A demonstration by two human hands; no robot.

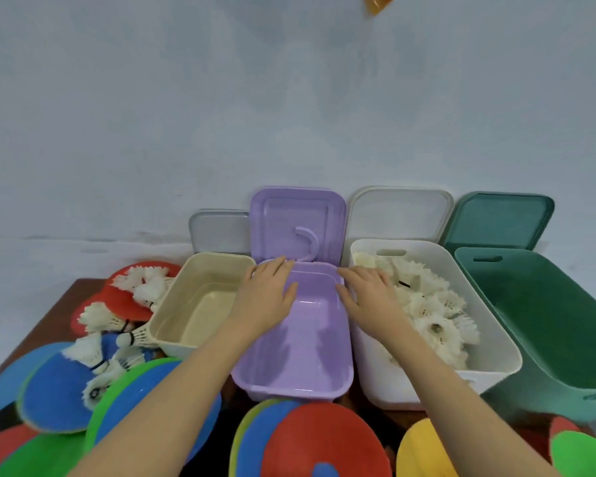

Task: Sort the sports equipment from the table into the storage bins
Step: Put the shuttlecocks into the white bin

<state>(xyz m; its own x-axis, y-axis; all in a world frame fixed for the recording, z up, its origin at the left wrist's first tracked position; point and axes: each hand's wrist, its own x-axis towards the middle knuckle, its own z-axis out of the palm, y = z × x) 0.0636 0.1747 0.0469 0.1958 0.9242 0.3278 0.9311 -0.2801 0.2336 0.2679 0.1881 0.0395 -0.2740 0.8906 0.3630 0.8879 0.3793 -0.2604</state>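
Observation:
Four bins stand in a row on the table: a beige bin (172,297), a purple bin (300,383), a white bin (437,256) and a green bin (544,325). The white bin holds several white shuttlecocks (434,315). The beige and purple bins have nothing in them. My left hand (267,294) rests flat with straight fingers on the purple bin's far left rim. My right hand (367,294) lies flat on its far right rim, beside the white bin. More shuttlecocks (100,342) lie at the left among coloured round paddles (55,390).
Lids lean against the wall behind the bins: grey (221,230), purple (296,222), white (399,213) and green (496,220). Red (324,442), yellow (424,452), blue and green paddles crowd the table's near edge. A red paddle (124,297) lies left of the beige bin.

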